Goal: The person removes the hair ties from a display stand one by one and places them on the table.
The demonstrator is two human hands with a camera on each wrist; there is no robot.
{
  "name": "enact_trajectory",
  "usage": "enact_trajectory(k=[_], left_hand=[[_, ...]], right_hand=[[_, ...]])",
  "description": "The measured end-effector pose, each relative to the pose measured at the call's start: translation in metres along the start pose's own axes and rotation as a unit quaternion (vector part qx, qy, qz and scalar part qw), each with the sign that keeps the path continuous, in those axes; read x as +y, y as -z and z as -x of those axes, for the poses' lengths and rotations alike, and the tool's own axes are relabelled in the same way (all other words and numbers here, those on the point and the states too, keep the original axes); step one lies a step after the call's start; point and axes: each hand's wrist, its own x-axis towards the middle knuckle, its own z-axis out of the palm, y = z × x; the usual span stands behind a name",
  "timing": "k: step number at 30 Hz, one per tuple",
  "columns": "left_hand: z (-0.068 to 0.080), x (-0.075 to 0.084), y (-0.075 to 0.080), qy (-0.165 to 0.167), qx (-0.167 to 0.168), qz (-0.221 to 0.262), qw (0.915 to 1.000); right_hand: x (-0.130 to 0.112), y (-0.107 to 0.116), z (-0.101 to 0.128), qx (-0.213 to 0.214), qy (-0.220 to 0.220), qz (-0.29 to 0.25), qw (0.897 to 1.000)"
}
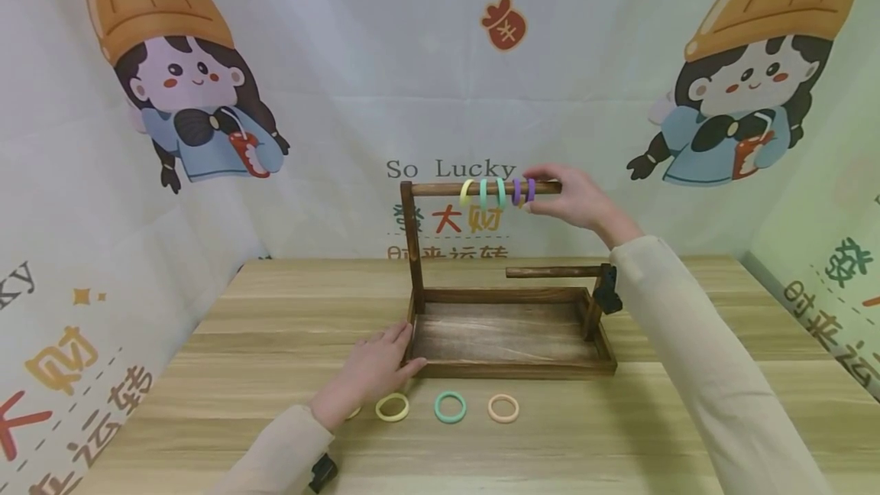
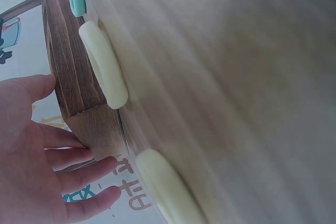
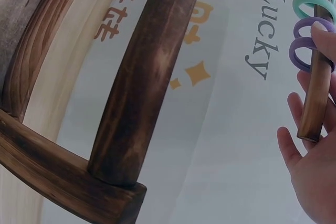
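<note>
My right hand [image 1: 574,197] is at the free end of a wooden rack's upper bar [image 1: 436,189], pinching a purple ring [image 1: 531,190] that encircles the bar. Beside it hang another purple ring [image 1: 516,192], two mint-green rings and a yellow ring [image 1: 465,191]. In the right wrist view my thumb lies against the purple rings [image 3: 301,56], and the other fingers extend behind the bar. My left hand [image 1: 374,365] rests on the left end of the rack's tray base [image 1: 509,367], fingers fairly straight, thumb at the front corner.
On the table in front of the tray lie a yellow ring [image 1: 393,420], a mint-green ring [image 1: 450,421] and a peach ring [image 1: 503,421]. Another pale ring [image 1: 354,412] is partly hidden by my left hand. A lower bar [image 1: 553,272] juts leftward from the right post. Printed cloth hangs behind.
</note>
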Motion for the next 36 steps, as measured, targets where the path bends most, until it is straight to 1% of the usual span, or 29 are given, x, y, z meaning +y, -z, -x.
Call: enact_trajectory(k=[10,17,26,36], left_hand=[[0.000,0.000,-0.001,0.000,0.003,-0.001,1.0000],[0.000,0.000,-0.001,-0.004,0.003,-0.004,1.0000],[0.000,-0.001,-0.002,-0.004,0.004,0.002,1.0000],[-0.001,-0.003,-0.003,0.001,-0.001,0.005,1.0000]], right_hand=[[0.002,-0.001,0.001,0.016,0.017,0.003,1.000],[0.007,0.003,0.006,0.048,0.033,0.041,0.997],[0.015,0.012,0.013,0.064,0.033,0.081,0.994],[0.024,0.019,0.021,0.086,0.028,0.076,0.993]])
